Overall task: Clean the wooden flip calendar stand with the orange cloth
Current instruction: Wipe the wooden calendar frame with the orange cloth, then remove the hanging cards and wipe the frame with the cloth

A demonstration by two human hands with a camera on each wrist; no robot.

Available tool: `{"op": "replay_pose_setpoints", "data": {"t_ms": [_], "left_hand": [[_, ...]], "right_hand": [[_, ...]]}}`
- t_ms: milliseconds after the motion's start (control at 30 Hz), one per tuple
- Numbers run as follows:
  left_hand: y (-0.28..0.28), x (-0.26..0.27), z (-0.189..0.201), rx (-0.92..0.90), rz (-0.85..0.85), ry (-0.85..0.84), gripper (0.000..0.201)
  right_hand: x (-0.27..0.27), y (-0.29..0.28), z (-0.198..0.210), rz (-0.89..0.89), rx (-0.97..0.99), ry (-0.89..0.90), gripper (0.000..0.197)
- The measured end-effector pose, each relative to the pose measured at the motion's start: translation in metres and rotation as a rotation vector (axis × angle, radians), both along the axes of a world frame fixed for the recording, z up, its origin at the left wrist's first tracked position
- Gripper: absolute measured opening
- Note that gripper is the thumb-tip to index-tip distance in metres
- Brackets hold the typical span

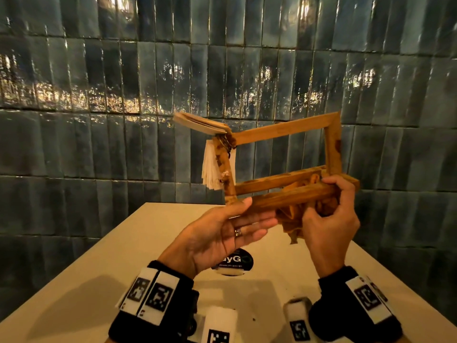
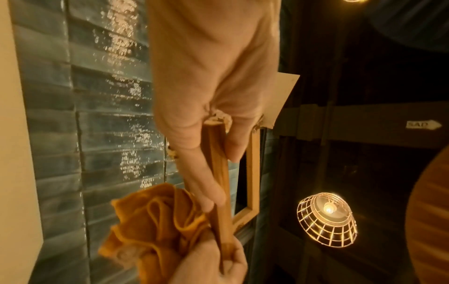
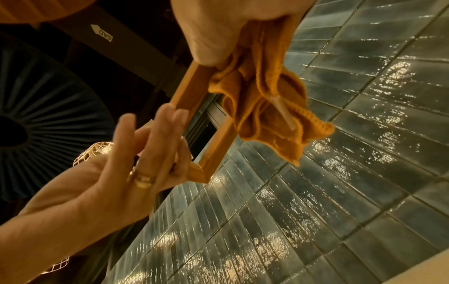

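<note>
One stand (image 1: 284, 131), raised over the worktop (image 1: 99, 280): my left hand (image 1: 222, 233) pinches its base, my right hand (image 1: 331, 219) clamps cloth (image 1: 291, 224) against it.

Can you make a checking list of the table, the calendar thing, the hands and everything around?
Surface: cream table.
Job's things: wooden flip calendar stand held tilted above the table; orange cloth bunched against its lower bar.
Clutter: round black sticker on the table.
Grippers: left hand pinches the lower bar; right hand grips the cloth.
Cables: nothing seen.
Surroundings: glossy blue tiled wall; lit cage lamp.
</note>
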State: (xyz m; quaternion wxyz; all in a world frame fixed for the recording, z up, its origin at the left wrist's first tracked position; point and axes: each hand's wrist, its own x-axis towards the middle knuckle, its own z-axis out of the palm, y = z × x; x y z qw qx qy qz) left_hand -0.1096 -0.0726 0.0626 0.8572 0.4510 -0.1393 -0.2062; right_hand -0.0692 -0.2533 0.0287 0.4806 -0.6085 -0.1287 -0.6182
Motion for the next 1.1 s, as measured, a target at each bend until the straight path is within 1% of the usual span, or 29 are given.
{"op": "replay_pose_setpoints", "data": {"t_ms": [67,133,167,233,300,333,367,400,467,500,533,567,600,633,667,700,733,800,833,867,900,933,967,1033,1100], "left_hand": [[-0.003,0.003,-0.002,-0.105,0.02,0.004,0.038],[-0.005,0.007,-0.004,-0.172,0.077,-0.007,0.035],[-0.005,0.009,-0.006,-0.195,0.115,-0.009,0.032],[-0.004,0.013,-0.008,-0.229,0.203,-0.019,0.027],[0.0,0.016,-0.008,-0.237,0.285,-0.048,0.016],[0.003,0.018,-0.008,-0.238,0.319,-0.066,0.012],[0.005,0.019,-0.007,-0.239,0.347,-0.078,0.011],[0.008,0.021,-0.006,-0.236,0.368,-0.089,0.013],[0.01,0.026,-0.008,-0.209,0.391,-0.109,0.02],[0.008,0.027,-0.01,-0.188,0.402,-0.113,0.022],[0.005,0.028,-0.012,-0.172,0.419,-0.116,0.024],[0.001,0.028,-0.015,-0.166,0.438,-0.116,0.024],[-0.003,0.028,-0.017,-0.167,0.462,-0.118,0.024],[-0.007,0.028,-0.019,-0.168,0.486,-0.128,0.024],[-0.01,0.029,-0.022,-0.16,0.507,-0.154,0.023],[-0.011,0.03,-0.025,-0.139,0.53,-0.192,0.023],[-0.012,0.031,-0.028,-0.11,0.554,-0.232,0.023],[-0.012,0.033,-0.031,-0.065,0.598,-0.283,0.025],[-0.011,0.034,-0.032,-0.066,0.617,-0.287,0.025],[-0.011,0.034,-0.032,-0.077,0.631,-0.28,0.024],[-0.01,0.034,-0.031,-0.087,0.633,-0.27,0.023],[-0.009,0.033,-0.03,-0.095,0.621,-0.267,0.022],[-0.008,0.033,-0.029,-0.095,0.604,-0.268,0.021],[-0.007,0.033,-0.026,-0.085,0.57,-0.251,0.021],[-0.006,0.036,-0.025,-0.063,0.532,-0.192,0.024]], "right_hand": [[0.001,0.004,-0.004,0.028,0.025,0.012,0.042],[0.0,0.008,-0.009,0.068,0.042,0.083,0.045],[-0.002,0.008,-0.01,0.099,0.038,0.144,0.047],[-0.005,0.007,-0.008,0.147,-0.012,0.328,0.055],[-0.012,-0.001,-0.003,0.162,-0.094,0.522,0.066],[-0.017,-0.006,0.0,0.153,-0.128,0.575,0.067],[-0.022,-0.011,0.004,0.121,-0.146,0.596,0.064],[-0.027,-0.015,0.008,0.057,-0.147,0.568,0.056],[-0.031,-0.021,0.018,-0.054,-0.104,0.434,0.034],[-0.031,-0.02,0.023,-0.066,-0.085,0.377,0.025],[-0.028,-0.017,0.027,-0.03,-0.075,0.37,0.02],[-0.024,-0.012,0.031,0.033,-0.064,0.427,0.017],[-0.017,-0.005,0.033,0.102,-0.076,0.534,0.013],[-0.011,0.004,0.033,0.114,-0.137,0.638,0.009],[-0.007,0.013,0.031,0.066,-0.244,0.671,0.007],[-0.005,0.023,0.028,0.006,-0.351,0.652,0.006],[-0.006,0.034,0.025,-0.016,-0.439,0.57,0.011],[-0.012,0.054,0.017,-0.004,-0.6,0.383,0.026],[-0.015,0.062,0.015,-0.02,-0.663,0.319,0.033],[-0.016,0.067,0.015,-0.013,-0.692,0.318,0.04],[-0.015,0.067,0.016,0.013,-0.682,0.355,0.045],[-0.013,0.064,0.019,0.017,-0.673,0.396,0.047],[-0.006,0.058,0.022,-0.021,-0.667,0.438,0.046],[0.002,0.049,0.032,-0.168,-0.689,0.519,0.04],[0.005,0.047,0.043,-0.343,-0.797,0.64,0.033]]}}
